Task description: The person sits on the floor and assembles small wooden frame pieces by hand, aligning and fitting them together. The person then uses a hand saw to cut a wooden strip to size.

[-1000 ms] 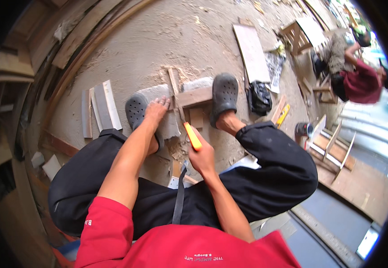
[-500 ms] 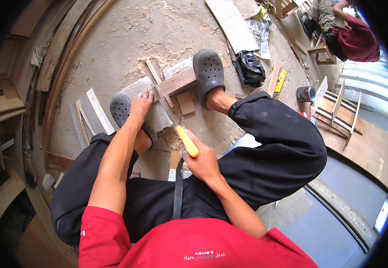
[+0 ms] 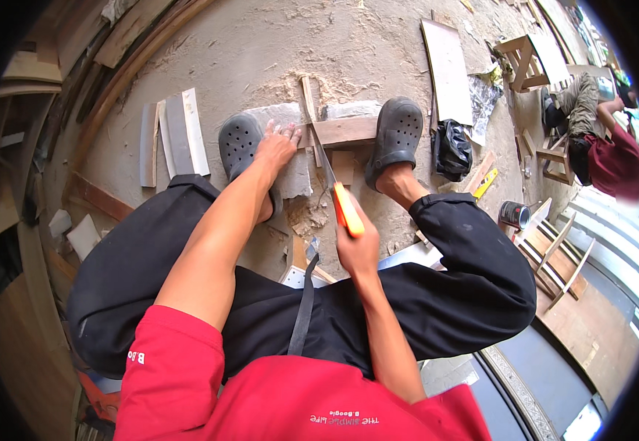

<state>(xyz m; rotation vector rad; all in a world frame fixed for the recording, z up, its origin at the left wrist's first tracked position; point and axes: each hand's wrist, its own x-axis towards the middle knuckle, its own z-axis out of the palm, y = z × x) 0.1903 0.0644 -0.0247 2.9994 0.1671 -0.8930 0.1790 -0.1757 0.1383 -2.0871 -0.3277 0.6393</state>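
I sit low with both feet in grey perforated clogs. A short wooden board (image 3: 343,131) lies across grey stone blocks (image 3: 292,175), and the right clog (image 3: 394,140) presses on its right end. My left hand (image 3: 275,147) rests flat on the stone and on the board's left end, next to the left clog (image 3: 240,145). My right hand (image 3: 356,246) grips the orange handle of a hand saw (image 3: 332,184). Its blade runs up across the board near a thin upright wood strip (image 3: 308,94).
Sawdust covers the concrete floor. Loose planks (image 3: 176,136) lie at left, a long panel (image 3: 448,70) at upper right, a black bag (image 3: 452,151), a yellow level (image 3: 485,184) and a tin can (image 3: 513,214) to the right. Another person in a dark red shirt (image 3: 613,165) works at far right among wooden frames.
The view has shifted and steadied over the board. My right hand has drawn the saw slightly back along the cut. The left hand stays pressed on the board.
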